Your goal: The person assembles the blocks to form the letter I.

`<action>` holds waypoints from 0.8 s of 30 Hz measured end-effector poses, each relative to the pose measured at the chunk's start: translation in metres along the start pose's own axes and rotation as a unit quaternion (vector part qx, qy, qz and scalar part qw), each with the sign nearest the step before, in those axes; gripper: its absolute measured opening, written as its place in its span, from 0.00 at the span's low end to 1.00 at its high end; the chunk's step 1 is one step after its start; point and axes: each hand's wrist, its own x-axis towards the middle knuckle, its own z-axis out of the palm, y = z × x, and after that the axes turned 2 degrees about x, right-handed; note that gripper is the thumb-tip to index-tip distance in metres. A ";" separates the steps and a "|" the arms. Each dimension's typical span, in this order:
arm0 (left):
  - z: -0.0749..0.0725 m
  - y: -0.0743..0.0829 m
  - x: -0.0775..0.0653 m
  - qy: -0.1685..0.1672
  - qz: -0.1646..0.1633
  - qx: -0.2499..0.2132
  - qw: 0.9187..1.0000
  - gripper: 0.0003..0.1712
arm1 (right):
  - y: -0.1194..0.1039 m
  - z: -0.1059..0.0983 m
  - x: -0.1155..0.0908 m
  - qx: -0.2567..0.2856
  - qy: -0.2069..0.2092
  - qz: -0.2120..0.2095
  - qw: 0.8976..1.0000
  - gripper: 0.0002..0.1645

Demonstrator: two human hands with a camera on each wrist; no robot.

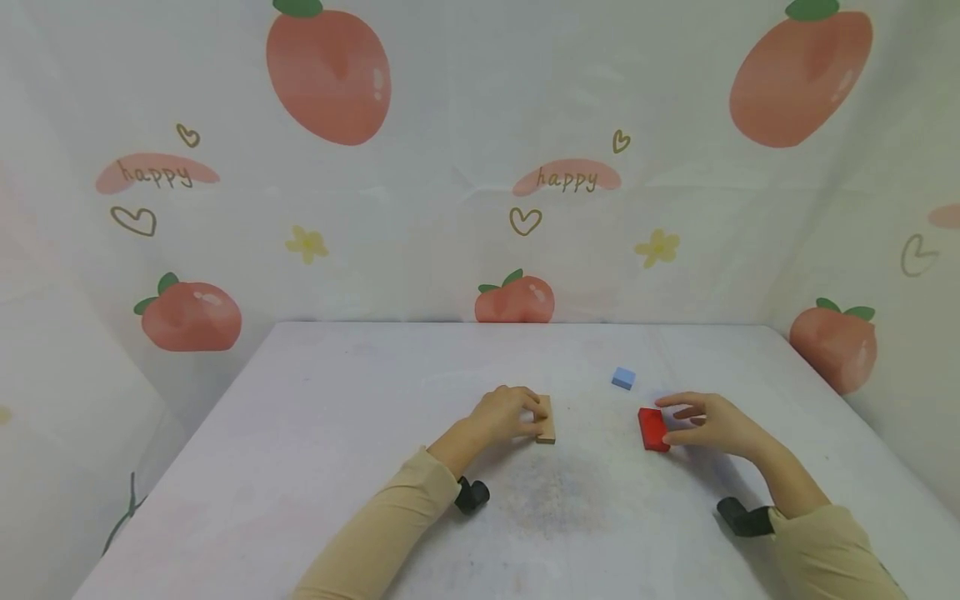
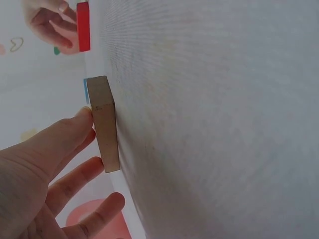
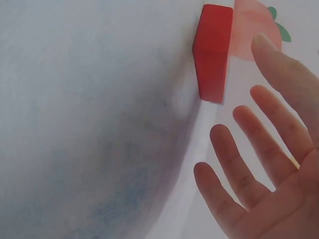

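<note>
A plain wooden block (image 1: 547, 421) lies flat on the table, left of the red block (image 1: 654, 429). The left hand (image 1: 506, 414) is at the wooden block, its thumb and fingertips touching it with the fingers loosely bent. In the left wrist view, the thumb meets the wooden block (image 2: 105, 134) near one corner and the other fingers are spread. Beside the red block, the right hand (image 1: 712, 423) has its fingers apart. The right wrist view shows a gap between that hand (image 3: 269, 164) and the red block (image 3: 213, 52).
A small blue block (image 1: 623, 378) sits farther back on the white table (image 1: 337, 433). Dark wrist-worn devices (image 1: 472, 496) show at both sleeves. A fruit-printed curtain (image 1: 442, 125) hangs behind the table.
</note>
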 end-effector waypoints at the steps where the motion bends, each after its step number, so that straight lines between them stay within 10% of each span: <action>1: 0.000 0.000 0.000 -0.001 0.000 0.001 1.000 0.15 | 0.000 0.000 0.000 0.001 -0.001 0.003 1.000 0.34; 24: 0.001 -0.002 0.002 -0.005 0.000 -0.012 1.000 0.15 | 0.006 0.004 0.004 0.011 -0.028 0.019 0.999 0.36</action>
